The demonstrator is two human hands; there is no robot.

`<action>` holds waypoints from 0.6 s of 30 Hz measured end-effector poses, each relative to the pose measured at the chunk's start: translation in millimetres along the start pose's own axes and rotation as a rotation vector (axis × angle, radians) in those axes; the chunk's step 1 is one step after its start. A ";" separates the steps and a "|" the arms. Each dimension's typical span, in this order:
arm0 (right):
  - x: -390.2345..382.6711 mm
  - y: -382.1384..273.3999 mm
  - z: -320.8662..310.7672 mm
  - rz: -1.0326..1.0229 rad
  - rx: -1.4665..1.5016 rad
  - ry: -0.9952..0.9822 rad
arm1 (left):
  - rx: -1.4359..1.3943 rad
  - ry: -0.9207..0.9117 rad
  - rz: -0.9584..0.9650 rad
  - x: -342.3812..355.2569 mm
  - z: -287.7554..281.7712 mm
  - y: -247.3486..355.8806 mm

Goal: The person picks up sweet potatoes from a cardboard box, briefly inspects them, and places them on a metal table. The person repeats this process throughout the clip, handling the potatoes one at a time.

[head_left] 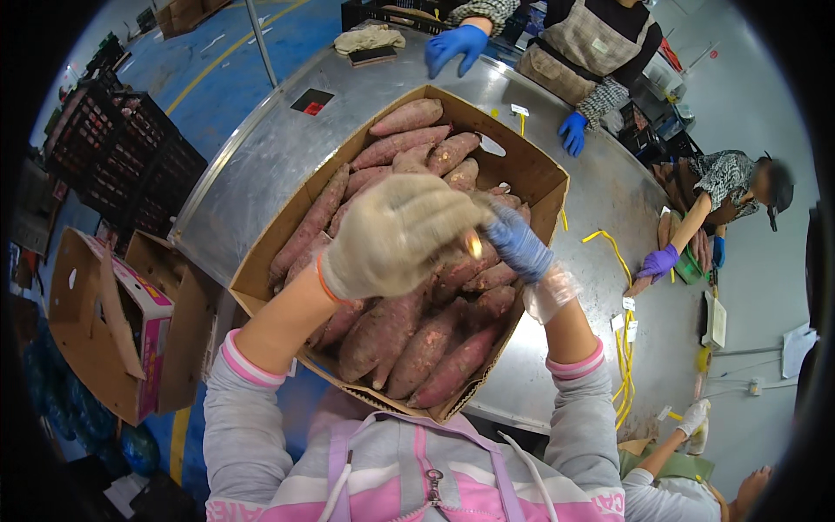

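An open cardboard box (548, 187) full of purple-red sweet potatoes (383, 335) sits on the metal table in front of me. Over its middle, my left hand (404, 230) in a cream knit glove, an orange band at the wrist, is smeared by motion. My right hand (520, 244), in a blue glove with a clear plastic cuff, meets the left fingertips with its fingers curled together. Just below where they meet shows the pale yellow broken end of a sweet potato (472, 244). Whether either hand grips it is hidden.
Across the metal table (600, 217), a co-worker's blue-gloved hand (457, 50) rests near the box. Farther right, another person's purple glove (658, 262) touches sweet potatoes. Yellow straps (623, 365) lie at right. Cardboard boxes (122, 331) and black crates (122, 157) stand left.
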State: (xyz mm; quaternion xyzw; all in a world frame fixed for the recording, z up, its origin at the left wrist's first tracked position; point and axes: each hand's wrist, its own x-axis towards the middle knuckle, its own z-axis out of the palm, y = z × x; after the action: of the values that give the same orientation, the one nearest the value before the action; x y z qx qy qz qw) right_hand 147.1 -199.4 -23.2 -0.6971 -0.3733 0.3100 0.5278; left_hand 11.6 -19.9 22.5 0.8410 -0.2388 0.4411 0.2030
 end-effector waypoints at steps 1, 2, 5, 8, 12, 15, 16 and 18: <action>2.3 -12.5 6.0 0.135 0.328 -0.089 | 0.038 0.033 0.046 -0.2 2.4 4.5; 5.3 -32.5 15.6 0.271 0.655 -0.180 | 0.061 0.030 0.064 -0.9 4.6 8.0; 8.8 -31.3 32.6 0.370 1.395 -0.379 | 0.066 -0.016 0.217 0.8 6.2 16.2; 10.8 1.8 40.1 0.202 1.705 -0.442 | 0.019 -0.063 0.179 -3.3 11.4 20.7; 38.1 7.7 47.2 -0.020 1.189 0.004 | -0.138 -0.104 -0.101 0.7 4.1 19.8; 39.4 0.1 45.8 0.329 1.098 0.301 | -0.307 0.013 -0.569 -21.0 22.4 3.5; 37.9 9.1 46.2 0.234 1.023 0.308 | -0.451 0.036 -0.800 -22.5 26.8 3.3; 37.8 20.8 53.1 0.072 0.882 0.307 | -0.665 -0.012 -1.177 -26.3 33.3 -8.0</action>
State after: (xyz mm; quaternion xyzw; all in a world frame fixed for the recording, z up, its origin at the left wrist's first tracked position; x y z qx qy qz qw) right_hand 127.2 -144.0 -58.0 -0.4565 -0.0992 0.3505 0.8117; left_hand 24.6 -26.0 -18.2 0.7261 0.1350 0.1552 0.6561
